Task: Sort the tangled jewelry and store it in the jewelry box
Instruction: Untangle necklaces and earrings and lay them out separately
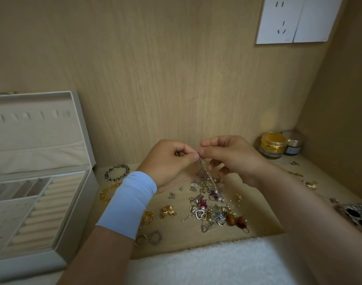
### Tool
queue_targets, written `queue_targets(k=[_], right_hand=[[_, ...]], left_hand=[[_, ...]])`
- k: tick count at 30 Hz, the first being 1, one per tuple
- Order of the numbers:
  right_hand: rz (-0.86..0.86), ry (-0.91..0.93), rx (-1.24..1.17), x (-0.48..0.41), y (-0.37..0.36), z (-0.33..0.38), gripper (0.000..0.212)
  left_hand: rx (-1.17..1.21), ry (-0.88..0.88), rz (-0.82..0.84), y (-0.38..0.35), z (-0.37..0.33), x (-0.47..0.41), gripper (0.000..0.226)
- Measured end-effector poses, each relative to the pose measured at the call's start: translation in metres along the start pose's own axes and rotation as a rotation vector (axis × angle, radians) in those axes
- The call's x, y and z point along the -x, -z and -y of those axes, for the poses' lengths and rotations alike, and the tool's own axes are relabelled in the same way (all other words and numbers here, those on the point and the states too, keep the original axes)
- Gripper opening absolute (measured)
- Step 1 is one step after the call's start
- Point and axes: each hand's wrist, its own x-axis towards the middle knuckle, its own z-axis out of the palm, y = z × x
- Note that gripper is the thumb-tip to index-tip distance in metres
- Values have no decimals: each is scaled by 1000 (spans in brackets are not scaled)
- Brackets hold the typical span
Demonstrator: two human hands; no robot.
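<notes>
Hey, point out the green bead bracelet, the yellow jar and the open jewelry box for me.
green bead bracelet (119, 167), head view, beads on its far side
yellow jar (273, 143), head view, its front wall
jewelry box (77, 214), head view, its right outer wall

Gold jar (273, 144) and dark jar (293, 143) side by side, worktop (176, 241) back right corner. Socket (278, 19) on wall. White towel (206, 262) at front edge.

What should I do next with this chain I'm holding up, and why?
Probably ease the chain upward, slowly, to tease it free: the left hand and right hand both pinch its top, while its lower end hangs into the tangled pile. The open jewelry box stands at left.
</notes>
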Motion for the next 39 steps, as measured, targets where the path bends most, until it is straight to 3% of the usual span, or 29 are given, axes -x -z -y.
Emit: queue_targets(k=[11,19,23,28,31,39], right_hand=[[-112,213,297,-2,-3,-2,9],[43,167,247,2,3,3,9],[117,79,122,0,6,2,18],[218,38,-12,0,7,-1,13],[209,63,-36,2,6,1,10],[114,132,75,4,7,6,10]], left_hand=[[-35,29,4,3,-2,2,13],[-67,3,51,8,-6,2,14],[-9,33,38,8,-10,3,15],[43,87,66,7,-10,4,15],[179,92,52,6,-13,5,4],[271,135,21,4,-10,4,4]])
